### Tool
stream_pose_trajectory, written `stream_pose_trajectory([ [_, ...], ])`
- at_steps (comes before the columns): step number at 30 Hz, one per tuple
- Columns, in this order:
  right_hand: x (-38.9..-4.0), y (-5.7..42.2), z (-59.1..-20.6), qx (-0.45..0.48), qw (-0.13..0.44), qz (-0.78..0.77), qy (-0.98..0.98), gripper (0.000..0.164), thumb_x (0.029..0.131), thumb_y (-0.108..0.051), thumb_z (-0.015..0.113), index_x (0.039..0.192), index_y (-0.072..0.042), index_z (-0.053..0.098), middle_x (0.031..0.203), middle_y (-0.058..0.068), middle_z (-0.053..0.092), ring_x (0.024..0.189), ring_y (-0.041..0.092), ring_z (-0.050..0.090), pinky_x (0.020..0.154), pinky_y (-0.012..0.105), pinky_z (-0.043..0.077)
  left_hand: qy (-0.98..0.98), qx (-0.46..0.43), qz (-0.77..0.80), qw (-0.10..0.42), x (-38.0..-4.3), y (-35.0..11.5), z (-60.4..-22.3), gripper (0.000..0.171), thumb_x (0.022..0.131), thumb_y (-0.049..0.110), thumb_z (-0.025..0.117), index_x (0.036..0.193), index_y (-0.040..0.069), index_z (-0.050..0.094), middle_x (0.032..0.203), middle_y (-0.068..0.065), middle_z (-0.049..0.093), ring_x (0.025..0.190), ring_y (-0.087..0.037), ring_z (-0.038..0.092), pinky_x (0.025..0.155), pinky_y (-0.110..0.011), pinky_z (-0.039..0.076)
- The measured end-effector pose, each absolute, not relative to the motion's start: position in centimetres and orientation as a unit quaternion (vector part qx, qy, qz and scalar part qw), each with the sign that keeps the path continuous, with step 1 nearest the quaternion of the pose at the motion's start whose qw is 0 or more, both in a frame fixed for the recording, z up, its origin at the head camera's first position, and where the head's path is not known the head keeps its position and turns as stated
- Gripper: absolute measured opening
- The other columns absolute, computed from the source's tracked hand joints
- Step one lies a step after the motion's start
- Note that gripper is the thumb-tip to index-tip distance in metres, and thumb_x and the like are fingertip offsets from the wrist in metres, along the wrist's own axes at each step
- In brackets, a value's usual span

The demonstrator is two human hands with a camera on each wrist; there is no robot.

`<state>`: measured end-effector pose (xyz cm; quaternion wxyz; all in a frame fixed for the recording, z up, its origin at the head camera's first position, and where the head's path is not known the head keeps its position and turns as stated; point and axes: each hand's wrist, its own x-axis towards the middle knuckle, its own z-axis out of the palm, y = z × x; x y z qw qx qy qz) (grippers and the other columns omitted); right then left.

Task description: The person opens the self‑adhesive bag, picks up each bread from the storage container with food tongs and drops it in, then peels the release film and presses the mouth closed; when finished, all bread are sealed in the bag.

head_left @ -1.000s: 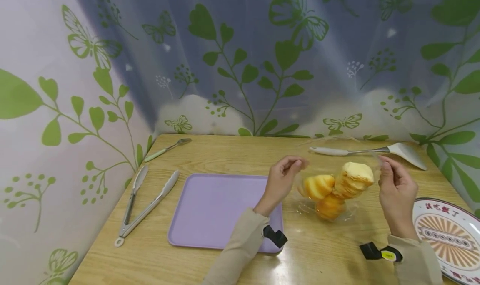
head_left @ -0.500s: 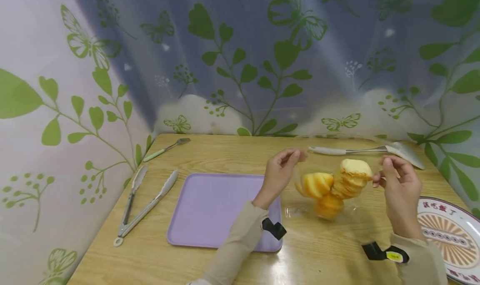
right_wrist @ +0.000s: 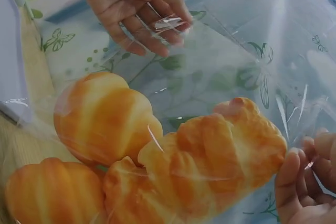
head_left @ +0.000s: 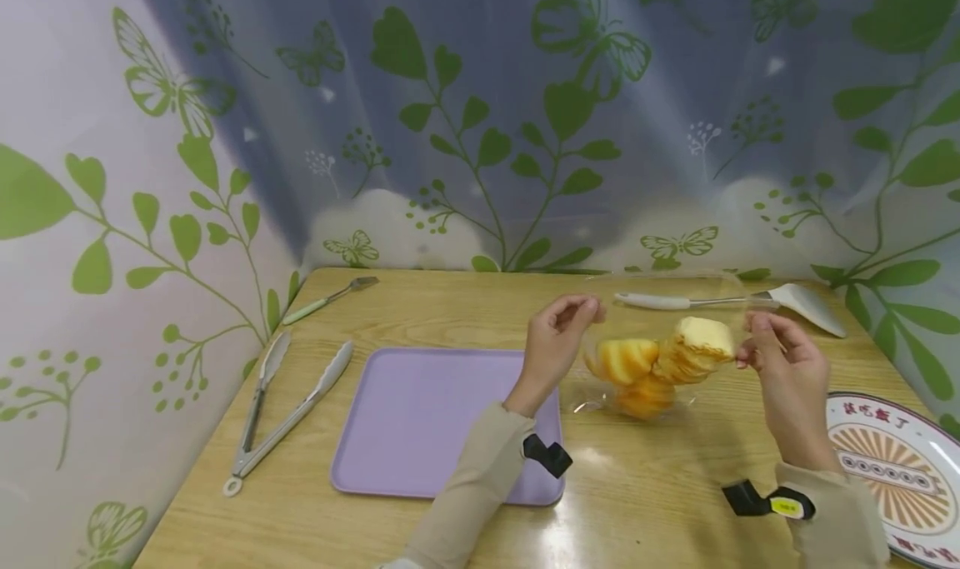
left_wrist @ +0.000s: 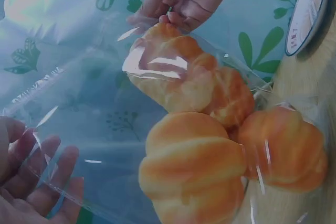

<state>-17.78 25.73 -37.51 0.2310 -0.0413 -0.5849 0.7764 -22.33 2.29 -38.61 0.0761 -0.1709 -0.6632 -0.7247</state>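
A clear plastic bag (left_wrist: 89, 98) hangs over the table between my two hands. Inside it are three breads: a long twisted loaf (head_left: 701, 350), a ridged bun (head_left: 628, 361) and another bun (head_left: 647, 396) at the bottom. My left hand (head_left: 555, 344) pinches the bag's left side between thumb and fingers. On the other side my right hand (head_left: 791, 373) pinches the film, its fingertips close to the end of the long loaf. Glare on the film blurs parts of the breads in the left wrist view.
A purple tray (head_left: 427, 423) lies under and left of the left forearm. Open metal tongs (head_left: 281, 419) and a green-handled fork (head_left: 330, 300) are further left. A spatula (head_left: 654, 301) lies behind the bag, and a patterned plate (head_left: 892, 461) sits at the right.
The bag and its breads have risen slightly and shifted a little left. My right hand's fingers have moved down the bag's side toward the long loaf.
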Motion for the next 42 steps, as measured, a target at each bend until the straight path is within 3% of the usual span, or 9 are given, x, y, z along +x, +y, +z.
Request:
stream_pose_trajectory([
  [5,-18.3,25.6,-37.1,-0.059,0.241,0.775,-0.581,0.018,0.095,-0.018,0.061,0.084,-0.004,0.064,0.081,0.000,0.062,0.055,0.008,0.053,0.049,0.016,0.046,-0.671,-0.139,-0.720,0.113,-22.8,2.2,-38.1,0.030,0.099,0.019,0.057,0.093,-0.008,0.067,0.091,-0.027,0.072,0.085,-0.034,0.072,0.085,-0.026,0.056],
  [12,-19.5,25.2,-36.5,-0.107,0.257,0.757,-0.590,0.026,0.096,-0.018,0.061,0.074,-0.005,0.060,0.061,-0.001,0.055,0.046,0.007,0.044,0.041,0.015,0.036,-0.662,-0.104,-0.732,0.122,-23.2,2.0,-38.4,0.029,0.099,0.018,0.058,0.095,-0.009,0.068,0.084,-0.030,0.071,0.080,-0.038,0.072,0.083,-0.024,0.056],
  [21,-19.2,25.4,-36.5,-0.117,0.239,0.750,-0.605,0.020,0.100,-0.017,0.054,0.082,-0.010,0.057,0.069,-0.003,0.054,0.052,0.006,0.041,0.044,0.016,0.033,-0.609,-0.142,-0.775,0.089,-22.9,2.2,-38.5,0.030,0.101,0.010,0.052,0.121,-0.010,0.062,0.109,-0.034,0.066,0.100,-0.046,0.066,0.094,-0.031,0.054],
  [25,-19.2,25.0,-36.4,-0.095,0.298,0.732,-0.606,0.008,0.099,-0.011,0.053,0.094,-0.016,0.055,0.083,-0.005,0.052,0.064,0.005,0.042,0.053,0.013,0.034,-0.601,-0.154,-0.782,0.068,-22.8,2.3,-38.2,0.031,0.102,0.011,0.050,0.123,-0.009,0.060,0.116,-0.032,0.065,0.104,-0.044,0.065,0.095,-0.032,0.054],
  [29,-19.3,23.7,-35.6,-0.036,0.425,0.662,-0.617,0.014,0.096,-0.004,0.054,0.102,-0.017,0.055,0.100,-0.006,0.046,0.076,0.004,0.041,0.067,0.012,0.034,-0.600,-0.164,-0.781,0.063,-22.9,2.2,-38.0,0.030,0.102,0.012,0.050,0.121,-0.009,0.061,0.117,-0.031,0.065,0.104,-0.042,0.066,0.096,-0.032,0.053],
  [32,-19.2,21.8,-34.9,0.044,0.491,0.582,-0.647,0.008,0.092,-0.002,0.056,0.095,0.003,0.062,0.100,-0.011,0.048,0.077,-0.001,0.042,0.070,0.012,0.034,-0.601,-0.179,-0.776,0.062,-22.9,2.2,-37.9,0.031,0.102,0.012,0.050,0.123,-0.008,0.061,0.114,-0.033,0.065,0.104,-0.044,0.065,0.095,-0.033,0.054],
  [37,-19.4,18.1,-34.5,0.208,0.491,0.419,-0.735,0.040,0.097,-0.027,0.061,0.092,0.012,0.068,0.082,0.008,0.065,0.078,0.013,0.051,0.075,0.016,0.034,-0.601,-0.204,-0.771,0.053,-22.7,2.5,-37.7,0.032,0.102,0.010,0.050,0.127,-0.008,0.058,0.113,-0.036,0.063,0.105,-0.047,0.063,0.096,-0.032,0.054],
  [39,-19.8,17.0,-34.7,0.252,0.480,0.363,-0.757,0.034,0.096,-0.025,0.064,0.093,0.008,0.072,0.084,0.019,0.067,0.077,0.026,0.051,0.075,0.025,0.036,-0.606,-0.207,-0.767,0.047,-22.6,2.7,-37.7,0.033,0.101,0.010,0.050,0.128,-0.008,0.057,0.113,-0.036,0.063,0.106,-0.047,0.063,0.096,-0.032,0.053],
  [42,-20.4,16.2,-34.8,0.278,0.469,0.295,-0.784,0.018,0.091,-0.011,0.068,0.098,0.005,0.073,0.088,0.022,0.068,0.076,0.034,0.049,0.073,0.037,0.037,-0.618,-0.206,-0.757,0.047,-22.6,2.8,-37.7,0.033,0.101,0.006,0.051,0.129,-0.010,0.056,0.113,-0.034,0.064,0.106,-0.047,0.063,0.094,-0.030,0.054],
])
